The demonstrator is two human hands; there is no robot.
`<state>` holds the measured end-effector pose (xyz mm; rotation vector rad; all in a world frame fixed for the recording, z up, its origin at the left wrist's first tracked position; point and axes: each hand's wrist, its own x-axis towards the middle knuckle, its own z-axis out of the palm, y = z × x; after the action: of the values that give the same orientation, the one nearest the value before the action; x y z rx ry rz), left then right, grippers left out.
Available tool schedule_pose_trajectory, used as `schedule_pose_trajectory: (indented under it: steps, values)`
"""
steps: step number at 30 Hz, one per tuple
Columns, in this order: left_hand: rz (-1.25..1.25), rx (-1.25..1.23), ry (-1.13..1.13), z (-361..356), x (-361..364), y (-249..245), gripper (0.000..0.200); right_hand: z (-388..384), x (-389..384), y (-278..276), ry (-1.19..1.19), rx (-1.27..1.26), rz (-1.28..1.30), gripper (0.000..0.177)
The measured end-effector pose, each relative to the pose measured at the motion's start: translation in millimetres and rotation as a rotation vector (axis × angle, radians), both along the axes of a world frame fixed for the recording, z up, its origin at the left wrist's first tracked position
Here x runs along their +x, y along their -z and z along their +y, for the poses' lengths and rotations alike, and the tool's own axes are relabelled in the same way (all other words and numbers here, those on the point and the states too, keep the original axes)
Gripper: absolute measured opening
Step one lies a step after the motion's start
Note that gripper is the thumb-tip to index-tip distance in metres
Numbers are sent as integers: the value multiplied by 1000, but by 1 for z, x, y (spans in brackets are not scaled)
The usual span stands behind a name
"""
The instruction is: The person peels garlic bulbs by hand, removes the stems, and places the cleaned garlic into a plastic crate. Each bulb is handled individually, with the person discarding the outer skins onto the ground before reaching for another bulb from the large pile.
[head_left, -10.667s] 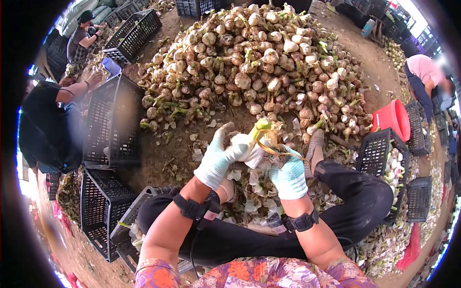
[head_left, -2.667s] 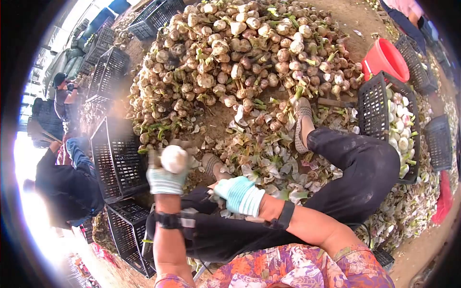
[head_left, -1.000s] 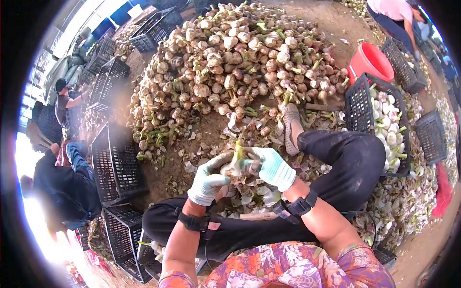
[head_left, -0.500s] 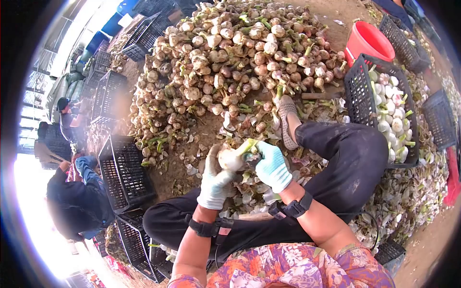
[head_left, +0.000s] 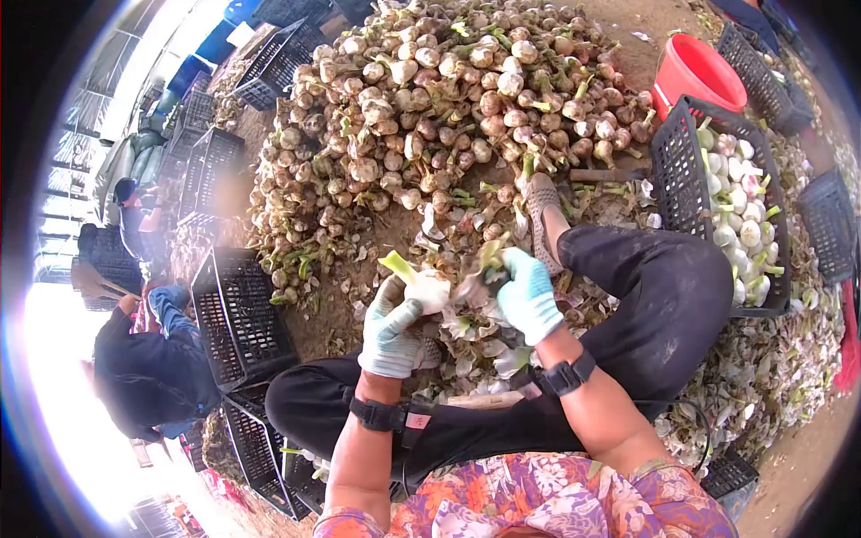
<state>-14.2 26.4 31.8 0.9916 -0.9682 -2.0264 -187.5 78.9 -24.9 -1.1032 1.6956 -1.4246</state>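
Note:
My left hand (head_left: pixel 392 330), in a pale glove with grey fingers, is closed around a white garlic bulb (head_left: pixel 429 292) whose green stem stub points up and left. Just right of the bulb, my right hand (head_left: pixel 529 296), in a light blue glove, has its fingers closed on loose garlic skin (head_left: pixel 477 280). A dark object shows partly between its fingers, too hidden to make out. Beyond both hands rises a big heap of unpeeled garlic bulbs (head_left: pixel 430 108). Peeled skins (head_left: pixel 475 336) litter the ground beneath the hands.
At the right a black crate (head_left: pixel 674 175) holds cleaned white bulbs, with a red bucket (head_left: pixel 704 76) behind it. Empty black crates (head_left: pixel 238 327) stand at the left. Two other people (head_left: pixel 152 377) are at the far left. A wooden piece (head_left: pixel 484 401) lies near my lap.
My hands have moved apart. The bulb is now in my left hand alone, its stem turned up-left, and skin has come away with my right hand.

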Motion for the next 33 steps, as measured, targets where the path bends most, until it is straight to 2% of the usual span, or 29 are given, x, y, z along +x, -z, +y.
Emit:
schedule_pose_trajectory:
  steps: [2, 3, 4, 6, 7, 8, 10, 11, 12, 14, 16, 18, 19, 21, 23, 24, 26, 27, 28, 29, 30, 32, 33]
  values:
    - [42, 21, 34, 0, 4, -1, 53, -5, -4, 20, -42, 371, 336, 23]
    - [46, 23, 30, 3, 2, -4, 53, -7, 1, 30, -6, 305, 479, 32]
    - [10, -22, 34, 4, -4, -10, 54, -10, 6, 40, -9, 304, 483, 32]
    - [-24, -63, 32, 2, -6, -12, 55, -15, 12, 32, 2, -86, -644, 25]
    - [-73, -52, 56, 0, -2, -10, 55, -8, 5, 28, -176, -155, -712, 29]
    - [-124, -41, 84, 0, 1, -8, 54, -4, 6, 20, -177, -150, -715, 29]
    - [-99, -26, 89, -1, 0, -9, 55, 0, 5, 4, -532, 1, -515, 33]
    - [-105, 5, 119, -3, 2, -9, 55, 4, 8, -18, -399, -27, -479, 33]
    - [-112, 37, 148, -4, 5, -8, 56, 4, 6, -20, -397, -24, -479, 33]
    - [-133, 58, 135, -5, 8, -9, 57, 4, 1, -20, -374, -107, -34, 27]
    - [-76, 16, 144, -8, 11, -2, 56, 4, 4, -18, -366, -60, -35, 23]
    - [-72, 14, 151, -9, 12, 0, 55, 5, 6, -23, -330, -2, -304, 25]
    - [-49, 51, 142, -9, 11, -1, 55, 4, 7, -23, -332, 0, -304, 25]
    - [-27, 93, 130, -7, 10, 2, 54, 3, 8, -21, -307, -12, -128, 27]
    - [-48, -115, 49, -5, 5, 10, 47, 3, 17, -19, -287, -102, -97, 28]
    - [-50, -115, 43, -6, 7, 16, 47, 3, 22, -19, -266, -195, -67, 29]
    - [-213, -144, -31, -8, 11, 24, 36, 2, 25, -24, -316, -239, -83, 30]
    - [-67, -63, -131, -9, 9, 25, 28, 2, 23, -26, -322, -41, -240, 31]
    - [39, 43, -140, -12, 13, 21, 26, 2, 20, -27, -322, 161, -395, 33]
    - [50, 29, -164, -12, 15, 20, 25, -4, 19, -2, -246, 262, -176, 38]
    - [61, 15, -186, -13, 18, 19, 24, -6, 20, 55, -186, 263, -122, 40]
    - [7, -41, -204, -15, 20, 17, 22, -3, 21, 17, -190, 29, -118, 39]
    - [-47, -94, -218, -14, 20, 17, 21, -6, 26, 5, -241, 149, -484, 37]
